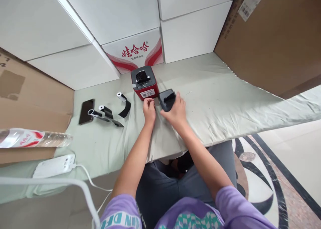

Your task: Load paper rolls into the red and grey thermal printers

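A red and black box-shaped printer (147, 92) stands on the cloth, with a shiny black strip curling from the slot in its top. My left hand (149, 112) rests at the foot of the printer's front, fingers curled in; whatever may be inside them is hidden. To the right, my right hand (177, 111) grips a small dark square device (165, 103) by its right and near sides, thumb in front. A black piece lies across that device's top. It sits close beside the printer's lower right corner.
Left of the printer lie several small rolls with black strips (124, 112) and a dark phone (86, 111). A water bottle (32, 138) and a white power bank (54, 166) with a cable are further left. White boxes (132, 50) line the back; a brown carton (273, 45) stands right.
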Available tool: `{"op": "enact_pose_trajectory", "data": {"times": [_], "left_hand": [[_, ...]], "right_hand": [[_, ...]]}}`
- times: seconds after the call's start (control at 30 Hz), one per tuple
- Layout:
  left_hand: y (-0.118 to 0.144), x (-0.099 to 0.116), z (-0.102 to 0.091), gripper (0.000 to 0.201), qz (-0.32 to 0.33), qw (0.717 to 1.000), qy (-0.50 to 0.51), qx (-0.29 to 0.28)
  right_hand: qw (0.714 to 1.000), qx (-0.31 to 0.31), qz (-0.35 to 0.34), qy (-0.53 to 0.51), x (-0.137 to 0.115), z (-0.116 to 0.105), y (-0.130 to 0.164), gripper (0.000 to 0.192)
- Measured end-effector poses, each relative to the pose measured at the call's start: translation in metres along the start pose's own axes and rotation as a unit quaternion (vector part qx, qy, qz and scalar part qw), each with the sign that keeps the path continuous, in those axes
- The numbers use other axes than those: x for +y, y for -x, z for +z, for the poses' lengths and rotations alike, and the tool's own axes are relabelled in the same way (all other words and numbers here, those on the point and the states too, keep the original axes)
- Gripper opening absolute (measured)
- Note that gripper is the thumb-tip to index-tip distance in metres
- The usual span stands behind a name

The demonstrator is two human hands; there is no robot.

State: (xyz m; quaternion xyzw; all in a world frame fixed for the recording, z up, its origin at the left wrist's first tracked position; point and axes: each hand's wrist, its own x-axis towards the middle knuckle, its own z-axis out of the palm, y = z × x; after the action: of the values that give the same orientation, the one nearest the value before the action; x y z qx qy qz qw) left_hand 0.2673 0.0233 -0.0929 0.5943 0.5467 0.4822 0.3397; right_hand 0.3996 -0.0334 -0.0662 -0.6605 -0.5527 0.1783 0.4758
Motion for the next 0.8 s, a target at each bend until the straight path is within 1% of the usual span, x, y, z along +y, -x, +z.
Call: {"op": "enact_pose_trajectory", "data": {"times": [0.07,0.13,0.23,0.27,0.33,0.4,0.47,0.53,0.57,0.6,0.63,0.67,0.7,0.73,0.77,0.8], "left_hand": [[0.001,0.002,0.002,0.01,-0.016,0.999,0.0,0.03],[0.003,0.004,0.003,0.009,-0.028,0.999,0.012,0.038],[0.004,0.01,0.004,0.006,-0.038,0.998,0.038,0.039],[0.005,0.012,0.004,0.005,-0.04,0.997,0.044,0.041],[0.006,0.016,0.003,0.003,-0.039,0.997,0.05,0.044],[0.007,0.018,0.003,0.003,-0.034,0.997,0.05,0.048],[0.006,0.019,0.001,0.003,-0.025,0.997,0.048,0.057],[0.005,0.018,-0.001,0.003,-0.009,0.995,0.046,0.083],[0.004,0.018,-0.002,0.004,0.0,0.994,0.044,0.104],[0.002,0.017,-0.004,0.007,0.007,0.99,0.042,0.131],[0.0,0.015,-0.006,0.01,0.012,0.986,0.039,0.163],[-0.002,0.013,-0.009,0.015,0.015,0.98,0.036,0.196],[-0.005,0.011,-0.012,0.021,0.016,0.973,0.036,0.226],[-0.009,0.008,-0.015,0.028,0.017,0.968,0.04,0.246],[-0.013,0.005,-0.018,0.037,0.016,0.966,0.047,0.255],[-0.018,0.001,-0.02,0.047,0.015,0.966,0.061,0.249]], "right_hand": [[1.0,0.011,-0.013,-0.011,0.008,-0.006,-0.035,0.112],[1.0,0.01,-0.024,-0.014,0.016,-0.005,-0.077,0.107],[0.999,0.034,-0.038,0.0,0.027,0.012,-0.133,0.1],[0.999,0.041,-0.033,-0.001,0.03,0.019,-0.146,0.1],[0.999,0.045,-0.006,-0.001,0.036,0.032,-0.162,0.103],[0.999,0.035,0.031,0.003,0.038,0.038,-0.167,0.108],[0.998,0.03,0.059,0.014,0.036,0.036,-0.164,0.116],[0.997,0.059,0.053,0.02,0.028,0.03,-0.158,0.119],[0.996,0.081,0.029,0.019,0.023,0.027,-0.153,0.115],[0.995,0.101,-0.009,0.014,0.018,0.025,-0.148,0.107],[0.992,0.111,-0.054,0.005,0.012,0.026,-0.142,0.097],[0.989,0.106,-0.101,-0.007,0.007,0.028,-0.137,0.086],[0.986,0.086,-0.141,-0.019,0.002,0.033,-0.131,0.078],[0.984,0.058,-0.167,-0.032,-0.002,0.04,-0.125,0.074],[0.983,0.025,-0.176,-0.044,-0.004,0.049,-0.12,0.075],[0.984,-0.007,-0.169,-0.056,-0.005,0.059,-0.116,0.08]]}}
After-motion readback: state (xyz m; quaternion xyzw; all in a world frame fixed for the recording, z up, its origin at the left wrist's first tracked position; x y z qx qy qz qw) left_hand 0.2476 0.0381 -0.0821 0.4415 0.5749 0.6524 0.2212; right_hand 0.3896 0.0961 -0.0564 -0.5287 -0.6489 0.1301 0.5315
